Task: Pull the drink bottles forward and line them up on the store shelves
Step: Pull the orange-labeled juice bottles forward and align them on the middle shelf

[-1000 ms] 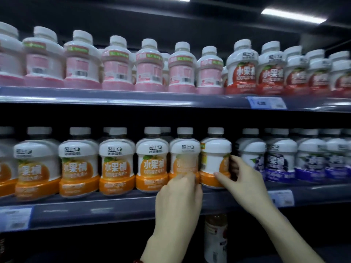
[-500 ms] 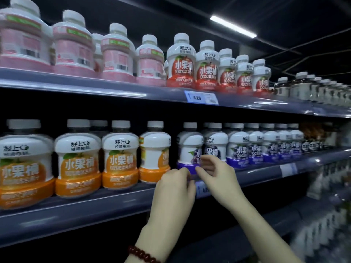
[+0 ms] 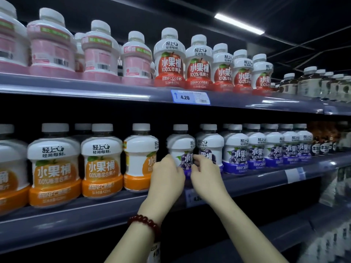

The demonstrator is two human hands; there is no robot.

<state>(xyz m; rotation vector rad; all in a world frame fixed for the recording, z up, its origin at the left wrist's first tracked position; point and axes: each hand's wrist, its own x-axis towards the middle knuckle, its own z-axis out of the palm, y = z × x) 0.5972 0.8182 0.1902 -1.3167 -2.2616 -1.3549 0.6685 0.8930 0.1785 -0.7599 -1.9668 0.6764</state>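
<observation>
Gripping the leftmost purple grape bottle [image 3: 181,149] upright on the middle shelf [image 3: 266,179], left hand [image 3: 166,179] curled on its left flank, right hand [image 3: 206,177] pinching its right, label turned sideways, both equally near.

open gap [image 3: 162,147] between orange bottle [image 3: 139,158] and purple bottle [image 3: 180,149]

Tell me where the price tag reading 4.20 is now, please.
In the head view, the price tag sits on the front edge of the upper shelf, just right of centre, directly below the red apple juice bottles.
</observation>
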